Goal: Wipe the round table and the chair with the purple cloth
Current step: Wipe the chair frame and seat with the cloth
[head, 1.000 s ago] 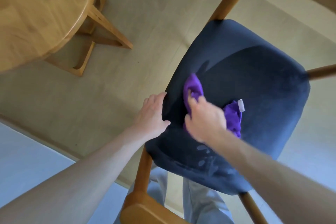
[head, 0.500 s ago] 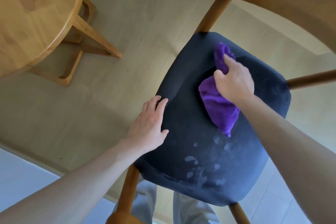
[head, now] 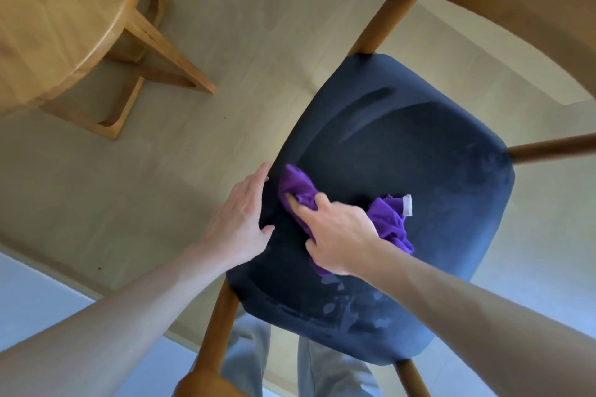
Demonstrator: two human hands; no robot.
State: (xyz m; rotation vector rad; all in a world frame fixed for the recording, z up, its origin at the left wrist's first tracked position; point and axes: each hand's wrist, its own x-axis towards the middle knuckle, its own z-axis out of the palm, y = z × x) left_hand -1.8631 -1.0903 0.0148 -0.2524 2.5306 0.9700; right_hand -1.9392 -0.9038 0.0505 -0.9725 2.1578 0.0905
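A wooden chair with a dark navy fabric seat (head: 419, 151) fills the middle and right of the head view. My right hand (head: 338, 235) grips the bunched purple cloth (head: 298, 185) and presses it on the seat's left part; the cloth's white tag sticks out to the right of the hand. My left hand (head: 240, 219) rests flat on the seat's left edge, fingers straight, close beside the cloth. The round wooden table (head: 58, 16) shows at the top left, apart from both hands. Pale smudges mark the seat's near edge.
The chair's curved wooden backrest (head: 516, 0) arcs across the top right, with wooden posts around the seat. The table's wooden base (head: 154, 51) stands on the beige floor left of the chair. My grey trouser legs (head: 322, 371) show below the seat.
My right hand has dragged the cloth from the far part of the seat back toward me and to the left, ending beside my left hand. The left hand stayed on the seat's edge.
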